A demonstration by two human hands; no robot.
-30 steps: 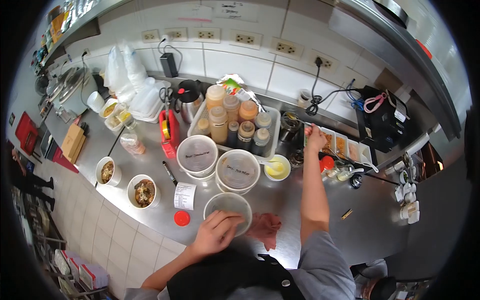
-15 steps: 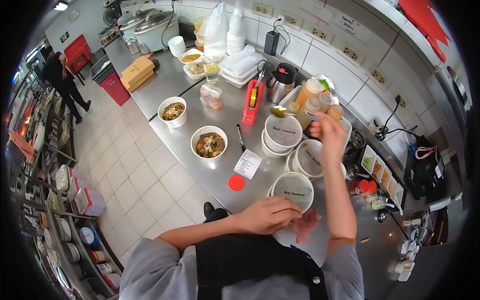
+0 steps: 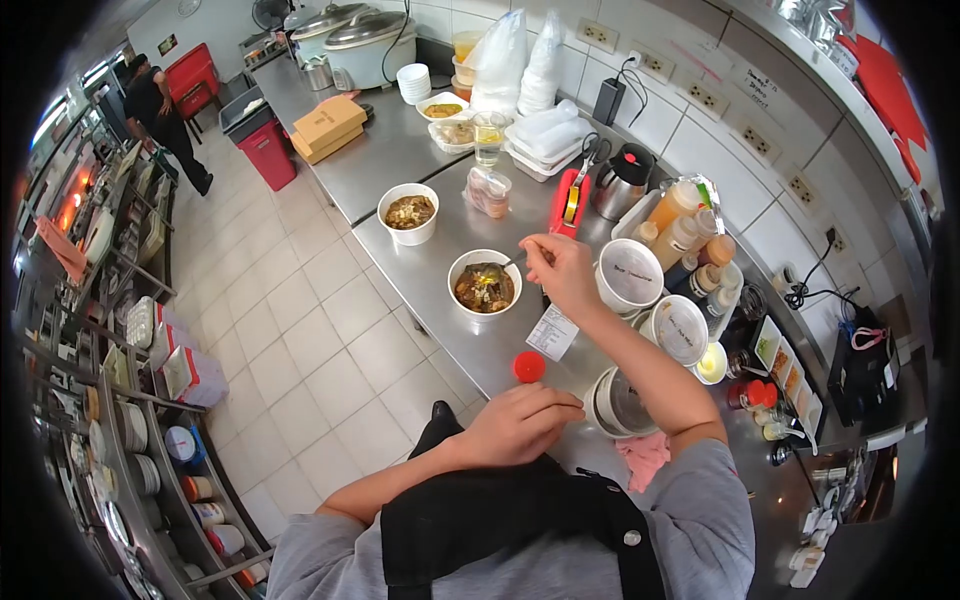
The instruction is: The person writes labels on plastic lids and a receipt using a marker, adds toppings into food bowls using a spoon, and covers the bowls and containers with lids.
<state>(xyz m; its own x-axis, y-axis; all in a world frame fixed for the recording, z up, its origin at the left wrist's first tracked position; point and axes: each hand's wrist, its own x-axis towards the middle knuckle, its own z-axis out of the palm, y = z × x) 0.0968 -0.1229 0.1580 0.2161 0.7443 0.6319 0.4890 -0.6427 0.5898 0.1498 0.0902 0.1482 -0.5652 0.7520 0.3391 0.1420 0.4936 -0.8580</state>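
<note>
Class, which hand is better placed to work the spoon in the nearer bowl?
Probably the right hand: it holds the spoon at the nearer bowl, while the left hand is by the red lid.

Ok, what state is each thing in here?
Spoon, held tilted
Right hand, closed around it
Left hand, fingers curled; contents unclear
Near bowl, uncovered, containing food
Far bowl, uncovered, containing food
Red lid, loose, flat
Labelled tubs, lidded
Pink cloth, crumpled
Receipt, printed
Flask, upright
Squeeze bottles, upright
Cooker, covered

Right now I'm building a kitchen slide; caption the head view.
Right hand holds a spoon at a bowl of food, left hand beside lidded tubs.
</note>
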